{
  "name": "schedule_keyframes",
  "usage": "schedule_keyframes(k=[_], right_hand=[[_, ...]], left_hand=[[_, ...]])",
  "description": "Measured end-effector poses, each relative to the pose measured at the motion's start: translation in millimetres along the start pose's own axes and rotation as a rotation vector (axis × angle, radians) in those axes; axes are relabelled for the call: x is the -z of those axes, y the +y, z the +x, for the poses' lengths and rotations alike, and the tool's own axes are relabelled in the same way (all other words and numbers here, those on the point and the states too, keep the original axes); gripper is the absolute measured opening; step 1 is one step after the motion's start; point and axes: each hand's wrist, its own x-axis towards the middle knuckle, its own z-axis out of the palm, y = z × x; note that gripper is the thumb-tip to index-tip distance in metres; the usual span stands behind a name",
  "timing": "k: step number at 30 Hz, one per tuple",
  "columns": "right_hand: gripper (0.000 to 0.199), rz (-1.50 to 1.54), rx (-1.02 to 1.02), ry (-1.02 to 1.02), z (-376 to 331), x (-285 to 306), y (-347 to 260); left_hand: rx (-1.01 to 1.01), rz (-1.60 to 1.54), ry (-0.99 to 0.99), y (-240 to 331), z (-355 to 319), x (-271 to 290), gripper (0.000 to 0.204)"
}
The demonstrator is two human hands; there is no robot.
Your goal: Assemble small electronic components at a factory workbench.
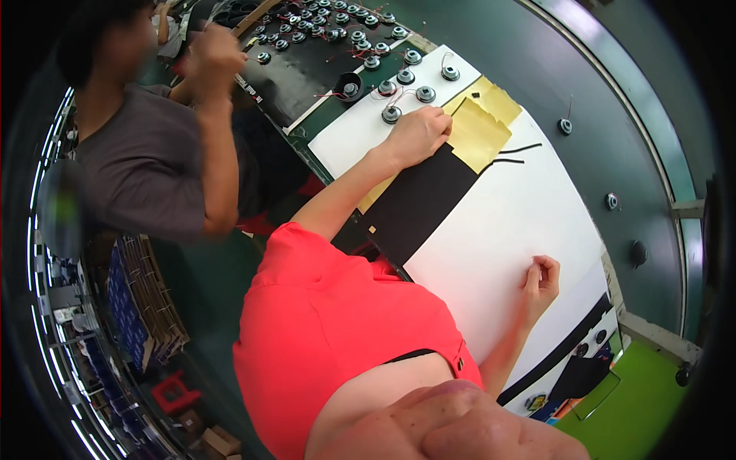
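My left hand (418, 136) is closed, its fingertips pressed together at the upper edge of a black sheet (423, 201) beside yellow backing paper (481, 132). What those fingers pinch, if anything, is too small to tell. Two thin black strips (512, 161) lie just right of the yellow paper. Over the white sheet (491, 230) on the table, my right hand (541, 277) is curled, thumb and fingers meeting. Anything between them I cannot make out. A small tan square (372, 229) rests on the black sheet's near left corner.
Several small round speakers (405, 77) with thin wires stand at the table's far end, one in a black cup (349, 87). A co-worker (153, 153) with raised hands is at the left. A long black strip (563, 349) lies at the lower right. A red stool (175, 392) stands lower left.
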Motion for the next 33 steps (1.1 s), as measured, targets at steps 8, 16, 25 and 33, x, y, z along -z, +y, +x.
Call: schedule_keyframes(k=[8,16,25,33], right_hand=[[0.008,0.005,-0.019,-0.013,1.1,-0.8,-2.5],[0.009,-0.012,-0.032,0.020,-1.1,-2.2,-4.6],[0.013,-0.071,-0.070,0.034,0.1,-3.1,-7.6],[0.013,-0.023,-0.070,0.010,-0.3,-0.1,-1.9]], left_hand=[[0.018,-0.012,0.005,1.8,0.2,-3.5,0.009],[0.015,-0.030,0.026,2.4,0.6,-5.0,0.006],[-0.015,0.008,0.093,-1.5,-4.2,-8.1,0.010],[0.018,-0.029,0.143,-2.9,-6.3,-9.6,0.011]])
